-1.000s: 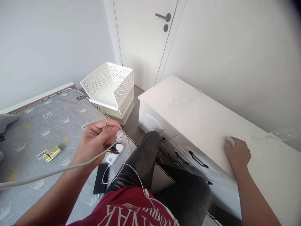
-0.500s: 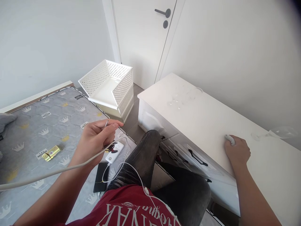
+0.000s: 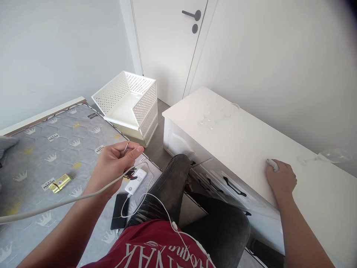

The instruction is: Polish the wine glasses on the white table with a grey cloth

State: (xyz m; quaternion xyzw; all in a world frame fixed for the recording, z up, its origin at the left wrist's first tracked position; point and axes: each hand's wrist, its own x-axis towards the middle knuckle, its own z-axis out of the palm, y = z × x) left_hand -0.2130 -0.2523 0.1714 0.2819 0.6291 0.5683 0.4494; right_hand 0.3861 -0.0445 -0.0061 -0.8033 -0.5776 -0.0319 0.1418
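My left hand, above the bed's edge, is closed in a pinch round a thin silver metal piece. Only a short stretch of it shows between the fingers, so its kind is unclear. On the white dresser top rests my right hand. Its fingers are wrapped round a short whitish rounded object, mostly hidden in the palm. Beyond that hand a clear wine glass lies on its side. On the mattress, left of my left arm, is a shiny gold block that looks like a padlock.
A white power bank and a black phone lie on the grey mattress, joined by a white cable. White perforated baskets stand stacked near the door. Small clear pieces are scattered on the dresser's far end.
My left hand has shifted slightly left and turned a little, showing more of the silver piece. My right hand stays in place. The view has moved very slightly.
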